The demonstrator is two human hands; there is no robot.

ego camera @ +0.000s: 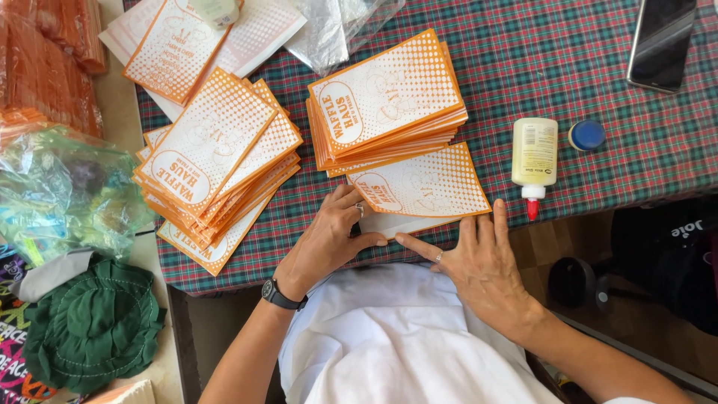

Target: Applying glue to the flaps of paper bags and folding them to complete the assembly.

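1. Head view. The orange-and-white printed paper packet [419, 187] lies flat at the near edge of the plaid-cloth surface [613, 142], long axis running left to right and tilted slightly.
2. Its lower white flap [393, 224] sits between the two hands.
3. Left hand [329, 239]: fingers curled, thumb and fingertips pinching the flap's left end; wrist bears a dark watch [280, 295].
4. Right hand [482, 262]: spread flat and wide, forefinger pressing along the flap's fold and pointing left; it grips nothing.
5. The packet lies directly ahead of both hands; both touch it, the left further up onto it.
6. Two stacks of like packets [217, 157] [389, 105] stand beyond.
7. A cream glue bottle with red nozzle [534, 161] lies right of the packet, uncapped; its blue round cap [587, 135] sits just beside it.
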